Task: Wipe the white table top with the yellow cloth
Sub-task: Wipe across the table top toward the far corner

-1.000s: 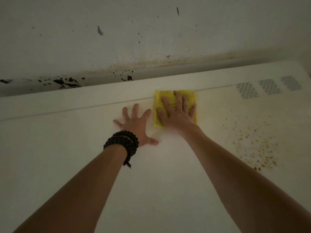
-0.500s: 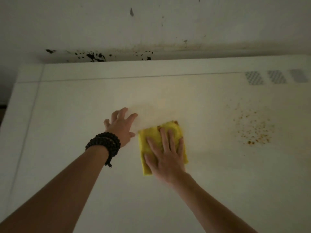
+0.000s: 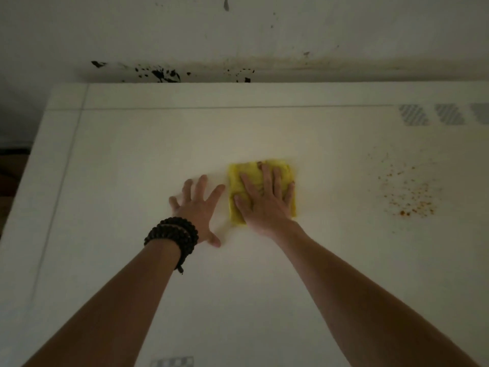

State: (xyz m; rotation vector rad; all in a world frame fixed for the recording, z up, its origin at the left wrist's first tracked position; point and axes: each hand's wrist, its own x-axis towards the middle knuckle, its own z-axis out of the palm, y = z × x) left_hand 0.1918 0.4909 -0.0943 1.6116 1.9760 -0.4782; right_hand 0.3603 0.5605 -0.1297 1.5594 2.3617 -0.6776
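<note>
A folded yellow cloth (image 3: 239,181) lies flat near the middle of the white table top (image 3: 132,160). My right hand (image 3: 263,202) presses down on the cloth with fingers spread, covering most of it. My left hand (image 3: 197,205) rests flat on the bare table just left of the cloth, fingers apart, holding nothing; a dark bead bracelet (image 3: 172,234) wraps its wrist. A small brownish mark shows at the cloth's far edge.
A patch of orange-brown specks (image 3: 410,192) stains the table to the right of the cloth. Grey patterned stickers (image 3: 431,116) sit at the far right. A stained wall (image 3: 238,35) with black splatters runs behind the table. The table's left edge drops off at the left.
My right hand dragged the cloth from the far seam toward me, then pushed it back out a little and to the right. My left hand stayed flat beside it.
</note>
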